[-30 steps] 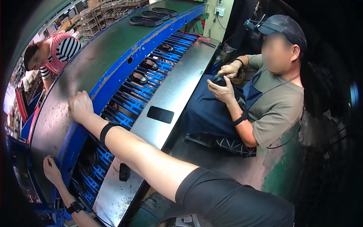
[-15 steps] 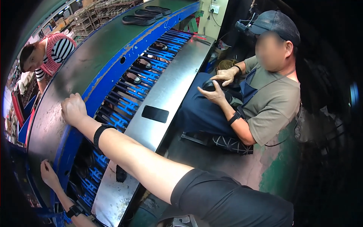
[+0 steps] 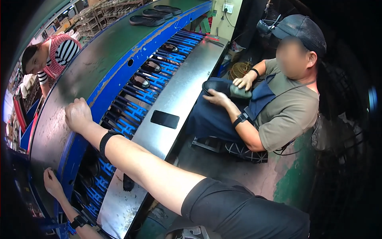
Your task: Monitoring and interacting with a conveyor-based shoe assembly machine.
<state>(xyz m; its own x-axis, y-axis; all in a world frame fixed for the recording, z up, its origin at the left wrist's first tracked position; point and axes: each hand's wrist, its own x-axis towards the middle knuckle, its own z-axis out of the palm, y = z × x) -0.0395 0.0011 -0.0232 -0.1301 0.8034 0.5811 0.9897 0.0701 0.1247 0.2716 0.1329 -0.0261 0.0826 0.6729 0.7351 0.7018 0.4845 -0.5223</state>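
My right hand [image 3: 78, 115] rests as a loose fist on the dark green conveyor belt [image 3: 89, 69], close to its blue metal side rail [image 3: 119, 71]. I see nothing held in it. Nearer to me, my left hand [image 3: 53, 184] lies at the belt with its fingers curled in. A small dark spot shows at those fingertips, too small to name. To my right a seated co-worker holds a black shoe [image 3: 217, 85] across the lap, one hand under it and the other on its greyish-green part.
Several black soles [image 3: 149, 20] lie at the belt's far end. Shoes sit among blue metal racks [image 3: 133, 105] below the rail. On the steel ledge [image 3: 159, 139] is a black phone [image 3: 164, 119]. Another person in stripes [image 3: 65, 51] leans in across the belt.
The co-worker has turned the shoe and lowered it along the lap, one hand moving onto its greyish-green part. Both of my hands stay where they were.
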